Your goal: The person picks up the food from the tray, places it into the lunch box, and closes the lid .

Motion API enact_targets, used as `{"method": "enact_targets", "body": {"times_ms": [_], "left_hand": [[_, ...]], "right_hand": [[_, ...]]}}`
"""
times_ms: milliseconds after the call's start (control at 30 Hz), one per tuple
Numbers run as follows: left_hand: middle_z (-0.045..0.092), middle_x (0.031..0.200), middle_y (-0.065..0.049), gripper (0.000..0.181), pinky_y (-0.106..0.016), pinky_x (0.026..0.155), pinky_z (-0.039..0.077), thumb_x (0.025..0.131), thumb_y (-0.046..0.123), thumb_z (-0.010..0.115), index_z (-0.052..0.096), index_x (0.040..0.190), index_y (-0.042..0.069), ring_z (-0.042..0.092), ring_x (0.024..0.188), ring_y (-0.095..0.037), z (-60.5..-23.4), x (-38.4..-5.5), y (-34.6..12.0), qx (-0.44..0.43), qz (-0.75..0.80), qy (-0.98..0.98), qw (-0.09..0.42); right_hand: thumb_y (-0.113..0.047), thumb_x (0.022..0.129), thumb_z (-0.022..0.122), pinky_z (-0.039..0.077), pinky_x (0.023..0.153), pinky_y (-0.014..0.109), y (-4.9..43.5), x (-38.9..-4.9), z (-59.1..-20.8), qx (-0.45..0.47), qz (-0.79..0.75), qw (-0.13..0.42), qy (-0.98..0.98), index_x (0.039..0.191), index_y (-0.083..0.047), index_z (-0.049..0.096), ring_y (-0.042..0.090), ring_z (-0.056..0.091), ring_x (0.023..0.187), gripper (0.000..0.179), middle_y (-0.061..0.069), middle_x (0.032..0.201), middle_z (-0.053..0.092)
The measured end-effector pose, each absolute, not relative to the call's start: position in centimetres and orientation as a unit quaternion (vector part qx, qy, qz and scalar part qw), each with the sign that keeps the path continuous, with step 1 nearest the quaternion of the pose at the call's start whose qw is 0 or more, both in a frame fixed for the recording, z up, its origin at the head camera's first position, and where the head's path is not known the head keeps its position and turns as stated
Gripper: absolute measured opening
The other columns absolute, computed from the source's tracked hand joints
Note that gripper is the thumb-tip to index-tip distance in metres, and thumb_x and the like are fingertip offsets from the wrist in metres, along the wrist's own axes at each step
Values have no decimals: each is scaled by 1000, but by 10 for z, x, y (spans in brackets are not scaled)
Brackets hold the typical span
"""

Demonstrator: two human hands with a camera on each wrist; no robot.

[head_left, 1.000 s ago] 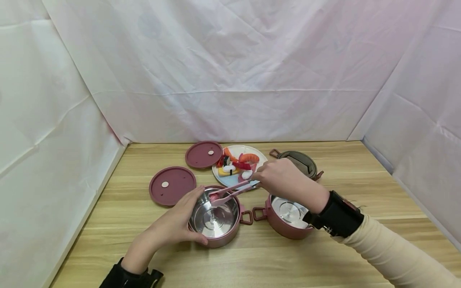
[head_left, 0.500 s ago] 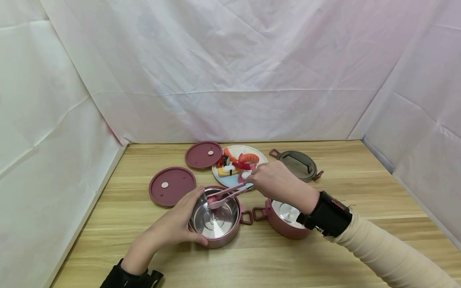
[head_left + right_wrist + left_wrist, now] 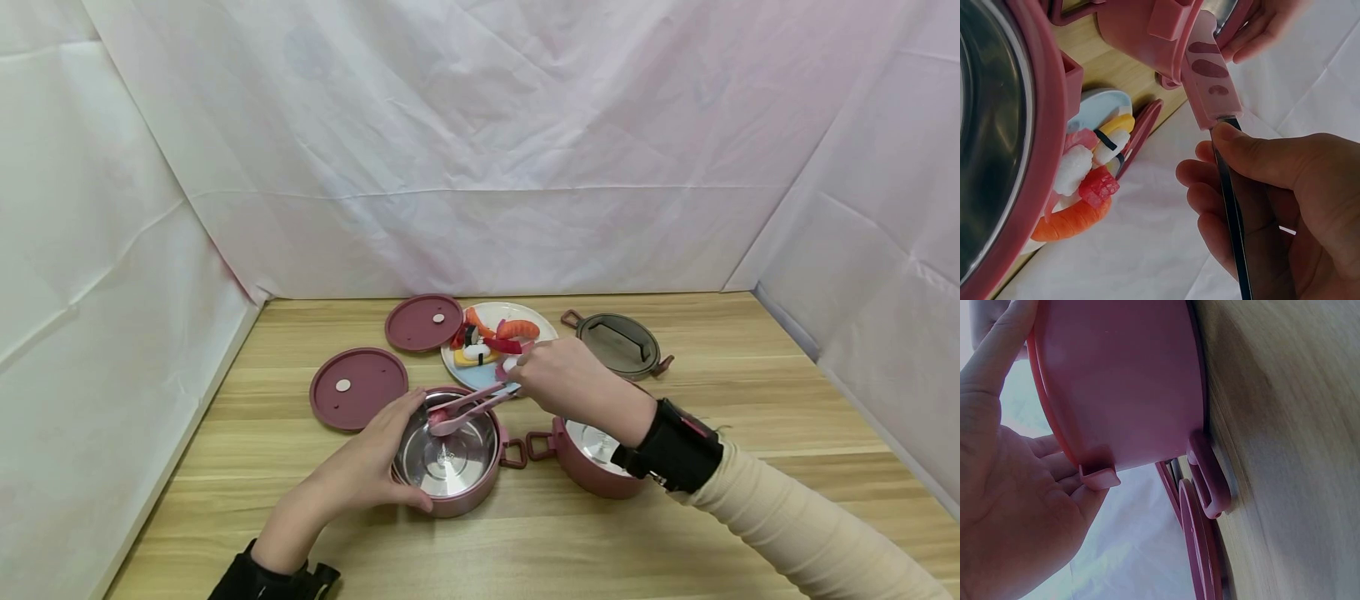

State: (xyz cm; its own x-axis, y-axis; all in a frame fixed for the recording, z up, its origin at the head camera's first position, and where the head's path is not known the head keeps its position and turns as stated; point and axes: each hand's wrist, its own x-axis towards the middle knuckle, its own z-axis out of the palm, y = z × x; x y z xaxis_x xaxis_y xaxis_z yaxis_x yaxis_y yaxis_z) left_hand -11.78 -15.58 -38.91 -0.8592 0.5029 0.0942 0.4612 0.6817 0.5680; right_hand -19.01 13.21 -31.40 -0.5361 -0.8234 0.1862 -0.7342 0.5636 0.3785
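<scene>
My left hand [image 3: 360,467] grips the left pot [image 3: 480,497], thumb on the near side and fingers over the far side of the rim. In the left wrist view its palm [image 3: 1022,512] is beside the dark pink wall. My right hand [image 3: 577,383] holds pink tongs [image 3: 480,408], thumb and fingers on the dark metal arms in the right wrist view. The tong tips reach over the rim into the steel-lined pot, with a small reddish-pink piece [image 3: 438,416] between them. A white plate [image 3: 480,382] with toy sushi lies behind, partly hidden by my right hand.
A second pink pot [image 3: 592,477] stands at the right, partly under my right forearm. Two maroon lids [image 3: 360,388] lie at the left and back. A grey-green lid [image 3: 618,343] with handles lies back right. White cloth [image 3: 480,167] encloses the table's back and sides.
My right hand has shifted left and slightly downward, carrying the tong tips and the pink piece further towards the pot's left side. My left hand has stayed put.
</scene>
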Motion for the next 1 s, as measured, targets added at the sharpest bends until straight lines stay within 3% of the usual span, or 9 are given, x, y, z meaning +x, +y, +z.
{"method": "enact_targets", "body": {"times_ms": [200,467,667,1000], "left_hand": [[26,163,-20,129,-55,120,31,61,56,88,21,156,1,27,151,-38,-389,-118,-156,264,300,916,36],[25,163,-19,129,-56,120,31,61,57,87,21,157,3,26,151,-38,-389,-118,-157,261,303,916,42],[25,164,-17,129,-55,120,31,61,58,86,20,157,3,26,151,-37,-389,-118,-157,260,304,916,44],[25,164,-18,129,-55,120,31,61,58,86,20,157,3,25,151,-37,-389,-119,-156,260,305,915,44]], "right_hand": [[-10,84,75,30,38,23,128,-190,-313,446,-132,157,-871,83,-28,75,9,50,55,18,-6,58,56],[-17,85,77,32,38,22,123,-191,-313,445,-149,136,-872,94,-27,78,11,48,56,14,-8,64,64],[-30,84,80,37,39,24,119,-190,-314,447,-154,136,-871,93,-25,78,12,54,57,10,-9,72,69],[-31,84,80,37,39,23,117,-188,-315,440,-177,126,-871,90,-25,78,11,52,56,9,-9,73,68]]}}
